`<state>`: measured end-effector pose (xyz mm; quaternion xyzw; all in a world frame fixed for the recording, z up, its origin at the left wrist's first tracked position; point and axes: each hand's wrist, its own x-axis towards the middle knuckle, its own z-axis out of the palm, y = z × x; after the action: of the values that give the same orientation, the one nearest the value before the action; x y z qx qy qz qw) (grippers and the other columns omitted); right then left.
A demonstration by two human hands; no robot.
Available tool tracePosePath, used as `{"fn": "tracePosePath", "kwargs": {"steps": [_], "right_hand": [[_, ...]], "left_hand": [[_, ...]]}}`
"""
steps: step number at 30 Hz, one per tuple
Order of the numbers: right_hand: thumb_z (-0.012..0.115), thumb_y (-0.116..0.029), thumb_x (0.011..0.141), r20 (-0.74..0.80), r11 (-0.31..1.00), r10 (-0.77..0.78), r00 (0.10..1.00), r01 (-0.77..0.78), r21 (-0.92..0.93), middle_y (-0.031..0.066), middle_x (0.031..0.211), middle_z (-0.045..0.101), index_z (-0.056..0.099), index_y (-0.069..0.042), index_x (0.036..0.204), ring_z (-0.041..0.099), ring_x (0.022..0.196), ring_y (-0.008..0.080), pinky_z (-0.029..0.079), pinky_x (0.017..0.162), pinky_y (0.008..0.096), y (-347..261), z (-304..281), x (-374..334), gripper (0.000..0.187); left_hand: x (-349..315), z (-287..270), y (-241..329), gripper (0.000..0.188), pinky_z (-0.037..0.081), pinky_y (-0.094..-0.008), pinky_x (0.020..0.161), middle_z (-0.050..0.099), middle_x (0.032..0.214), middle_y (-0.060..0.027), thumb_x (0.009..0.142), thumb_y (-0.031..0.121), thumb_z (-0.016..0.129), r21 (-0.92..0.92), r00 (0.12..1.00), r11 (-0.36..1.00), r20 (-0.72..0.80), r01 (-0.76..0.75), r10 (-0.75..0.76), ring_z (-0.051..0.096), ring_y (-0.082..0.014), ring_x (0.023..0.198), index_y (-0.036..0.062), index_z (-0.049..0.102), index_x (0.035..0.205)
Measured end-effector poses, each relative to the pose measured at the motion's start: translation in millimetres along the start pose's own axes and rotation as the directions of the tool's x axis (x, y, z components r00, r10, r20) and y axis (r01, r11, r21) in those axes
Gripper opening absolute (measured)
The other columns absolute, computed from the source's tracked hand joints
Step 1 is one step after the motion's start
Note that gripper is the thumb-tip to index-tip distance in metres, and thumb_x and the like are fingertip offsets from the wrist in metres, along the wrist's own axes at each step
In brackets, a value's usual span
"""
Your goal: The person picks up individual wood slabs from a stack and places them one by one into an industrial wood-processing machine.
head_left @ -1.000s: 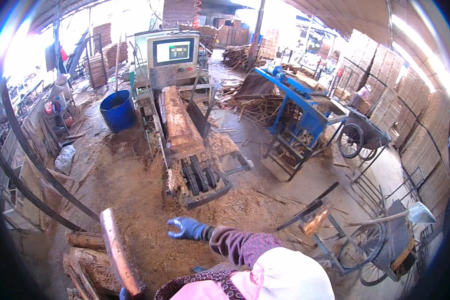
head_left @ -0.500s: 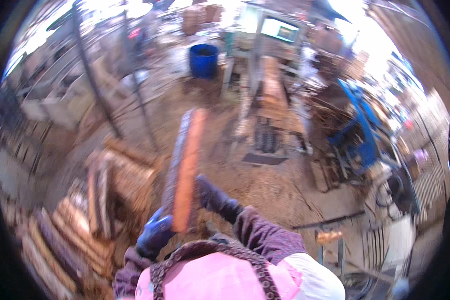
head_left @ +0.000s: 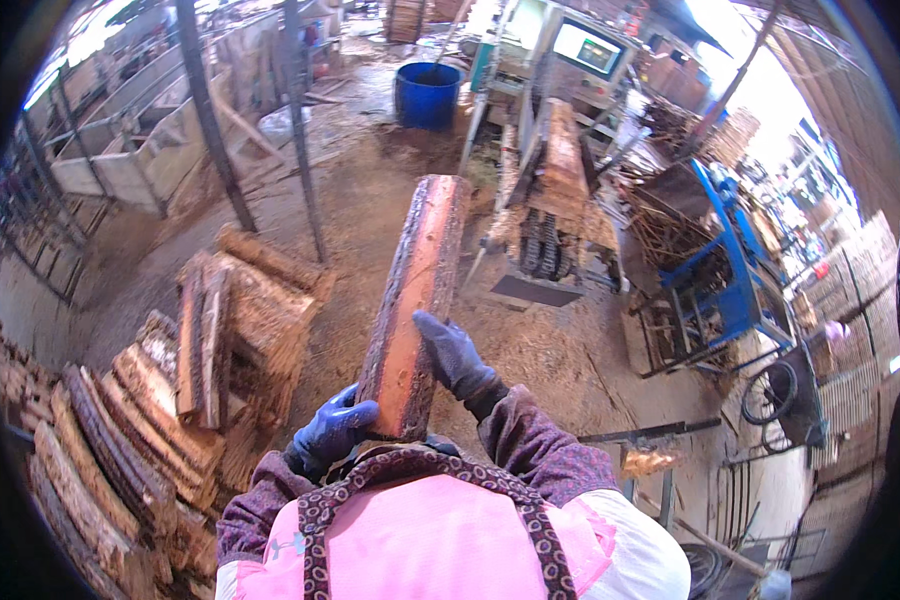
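A long slab of wood (head_left: 417, 290) with a smooth reddish-orange face and dark, rough bark along both sides stands out in front of my chest, tilted away from me. My left hand (head_left: 332, 428), in a blue glove, grips its near end from the left, the thumb side against the bark edge. Higher up, my right hand (head_left: 454, 358), also in a blue glove, holds the right side with fingertips over the smooth face. The undersides of both grips are hidden behind the wood.
Bark-covered slabs (head_left: 150, 440) are piled at my left, beside more stacked wood (head_left: 260, 300). Ahead stands a machine with a screen (head_left: 585, 48), wood lying on its chain feed (head_left: 542, 245). A blue barrel (head_left: 427, 97) is beyond; a blue metal frame (head_left: 725, 265) stands right, near thin posts (head_left: 305, 140) left.
The slab has shifted right in view and rolled, showing more of its face and bark on both sides. My right hand has moved up onto its face.
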<state>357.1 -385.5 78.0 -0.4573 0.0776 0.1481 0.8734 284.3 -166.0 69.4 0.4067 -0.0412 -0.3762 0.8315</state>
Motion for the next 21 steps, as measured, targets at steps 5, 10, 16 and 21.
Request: {"fn": "tracePosePath", "kwargs": {"steps": [5, 10, 16, 21], "right_hand": [[0.069, -0.021, 0.089, -0.154, 0.951, -0.215, 0.964, 0.171, -0.257, 0.0017, 0.092, 0.066, 0.066, -0.005, 0.099, 0.06, 0.077, 0.0121, 0.05, 0.069, 0.0263, -25.8, -22.7, -3.9, 0.019], [0.073, -0.019, 0.086, -0.217, 0.957, -0.188, 0.958, 0.129, -0.26, -0.0059, 0.071, 0.057, 0.061, -0.014, 0.078, 0.048, 0.059, 0.0051, 0.037, 0.052, 0.0229, -23.9, -74.7, 9.3, 0.015], [0.078, -0.02, 0.082, -0.117, 0.896, 0.085, 0.989, -0.127, -0.425, -0.0042, 0.082, 0.059, 0.064, -0.008, 0.09, 0.051, 0.072, 0.0069, 0.042, 0.063, 0.0233, 36.3, -64.6, 80.0, 0.021], [0.073, -0.027, 0.083, 0.107, 0.838, 0.371, 0.922, -0.283, -0.467, -0.0025, 0.082, 0.061, 0.067, -0.005, 0.087, 0.054, 0.074, 0.01, 0.044, 0.064, 0.028, 126.9, 9.4, 150.7, 0.023]], "left_hand": [[35.5, 0.5, 5.9, 0.056, 0.045, -0.0375, 0.099, 0.055, 0.129, -0.0115, 0.093, 0.03, 0.057, -0.053, 0.993, 0.993, 0.058, 0.107, -0.104, 0.055, -0.0233, 0.115, 0.0015, 0.041, 0.138], [96.7, -9.7, -25.1, 0.045, 0.047, -0.0314, 0.086, 0.062, 0.107, -0.0042, 0.091, 0.034, 0.063, 0.21, 0.992, 0.975, -0.108, 0.079, -0.057, 0.057, -0.0152, 0.093, 0.0034, 0.056, 0.123], [73.7, -54.4, -69.5, 0.049, 0.048, -0.0289, 0.081, 0.063, 0.109, -0.0026, 0.089, 0.037, 0.067, 0.244, 0.833, 0.969, -0.544, 0.04, 0.102, 0.056, -0.0125, 0.092, 0.0055, 0.057, 0.125], [-71.3, -59.2, -86.1, 0.048, 0.05, -0.034, 0.087, 0.059, 0.125, -0.0058, 0.095, 0.029, 0.058, -0.069, 0.494, 0.963, -0.866, -0.261, 0.072, 0.061, -0.0193, 0.102, 0.0142, 0.043, 0.138]]}}
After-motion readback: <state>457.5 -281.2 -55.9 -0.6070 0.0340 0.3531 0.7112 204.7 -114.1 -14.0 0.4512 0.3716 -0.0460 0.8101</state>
